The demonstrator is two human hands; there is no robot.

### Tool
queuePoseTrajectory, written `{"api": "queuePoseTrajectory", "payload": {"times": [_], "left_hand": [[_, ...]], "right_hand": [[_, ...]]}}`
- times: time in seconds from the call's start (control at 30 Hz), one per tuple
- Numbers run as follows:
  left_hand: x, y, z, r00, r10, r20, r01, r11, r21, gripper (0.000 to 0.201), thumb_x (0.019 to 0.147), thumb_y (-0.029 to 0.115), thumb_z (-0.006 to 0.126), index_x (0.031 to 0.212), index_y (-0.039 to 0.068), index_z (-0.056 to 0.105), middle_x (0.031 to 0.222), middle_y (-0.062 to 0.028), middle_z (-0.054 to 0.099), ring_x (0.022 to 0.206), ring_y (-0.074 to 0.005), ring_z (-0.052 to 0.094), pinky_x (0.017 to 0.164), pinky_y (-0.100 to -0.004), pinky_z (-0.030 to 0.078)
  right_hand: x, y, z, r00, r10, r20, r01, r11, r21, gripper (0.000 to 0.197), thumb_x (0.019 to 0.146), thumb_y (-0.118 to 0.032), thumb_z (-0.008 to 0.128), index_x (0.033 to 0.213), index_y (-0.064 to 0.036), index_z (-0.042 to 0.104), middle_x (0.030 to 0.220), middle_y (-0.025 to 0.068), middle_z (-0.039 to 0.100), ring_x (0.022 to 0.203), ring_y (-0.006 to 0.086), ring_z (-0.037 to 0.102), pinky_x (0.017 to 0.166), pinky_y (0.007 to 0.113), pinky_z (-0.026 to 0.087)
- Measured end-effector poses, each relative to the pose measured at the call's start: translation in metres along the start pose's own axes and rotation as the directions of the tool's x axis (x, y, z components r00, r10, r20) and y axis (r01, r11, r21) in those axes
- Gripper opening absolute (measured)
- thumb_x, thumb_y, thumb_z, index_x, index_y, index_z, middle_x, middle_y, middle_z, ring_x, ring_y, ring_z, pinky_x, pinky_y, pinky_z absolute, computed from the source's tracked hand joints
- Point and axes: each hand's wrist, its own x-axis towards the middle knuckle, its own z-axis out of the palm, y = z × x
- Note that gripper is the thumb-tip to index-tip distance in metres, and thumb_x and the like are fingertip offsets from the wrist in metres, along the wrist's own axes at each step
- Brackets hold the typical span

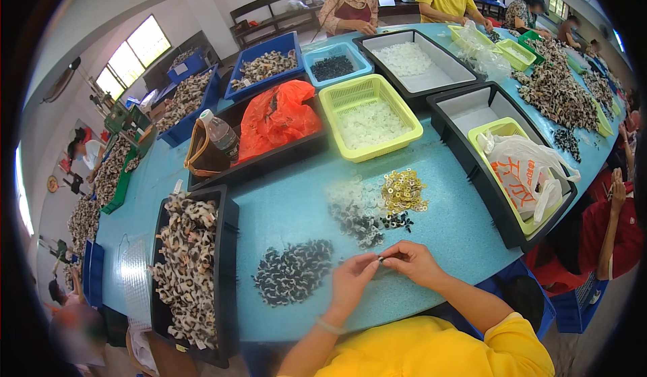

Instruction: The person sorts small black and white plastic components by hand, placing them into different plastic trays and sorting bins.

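My left hand (354, 278) and my right hand (412, 264) meet over the near part of the blue table. Both have their fingertips pinched on one small dark piece (381, 259), mostly hidden between them; its exact kind cannot be made out. Left of my hands spreads a heap of small black-and-white pieces (294, 272). Just beyond my fingers lie loose dark-and-clear rings (362, 230) and a few small black parts (396, 222). Behind these are translucent white pieces (347, 198) and a pile of gold-coloured washers (406, 189).
At left stands a black tray (230, 242) full of fuzzy brown-white pieces. Ahead are a yellow basket (369, 149) and a black tray holding a red plastic bag (280, 121) and a bottle (221, 134). A white bag (526, 168) sits at right, near a seated co-worker.
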Motion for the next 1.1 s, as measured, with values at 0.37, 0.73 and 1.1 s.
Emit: {"api": "queuePoseTrajectory", "payload": {"times": [0.37, 0.73, 1.1], "left_hand": [[-0.004, 0.006, -0.003, 0.992, -0.117, 0.052, 0.115, 0.992, 0.052, 0.024, 0.084, 0.007, 0.076, 0.106, -0.001, 0.071, 0.097, -0.0065, 0.073, 0.086, -0.0087, 0.066, 0.078, -0.0224, 0.052], [0.015, 0.015, -0.059, 0.785, 0.595, 0.173, -0.353, 0.199, 0.914, 0.013, 0.073, 0.008, 0.074, 0.086, 0.009, 0.071, 0.083, -0.0053, 0.061, 0.083, -0.0249, 0.057, 0.073, -0.0373, 0.047], [0.043, 0.010, -0.025, 0.785, 0.568, 0.250, -0.481, 0.303, 0.823, 0.012, 0.076, 0.013, 0.076, 0.087, 0.010, 0.071, 0.081, -0.0051, 0.065, 0.082, -0.0259, 0.059, 0.074, -0.0371, 0.049]], "right_hand": [[-0.012, -0.010, 0.012, 0.999, -0.019, -0.036, 0.015, 0.993, -0.118, 0.015, 0.090, -0.006, 0.067, 0.104, -0.0012, 0.067, 0.094, 0.0067, 0.067, 0.082, 0.0118, 0.066, 0.067, 0.024, 0.054], [0.026, -0.009, -0.040, 0.903, -0.334, -0.270, -0.013, 0.608, -0.794, 0.027, 0.087, -0.032, 0.069, 0.086, -0.0072, 0.058, 0.085, 0.0114, 0.063, 0.075, 0.0332, 0.063, 0.063, 0.045, 0.049], [0.019, -0.006, -0.045, 0.907, -0.413, -0.080, 0.148, 0.491, -0.858, 0.012, 0.083, -0.013, 0.067, 0.090, -0.0073, 0.058, 0.086, 0.0107, 0.056, 0.078, 0.0326, 0.061, 0.066, 0.046, 0.051]]}}
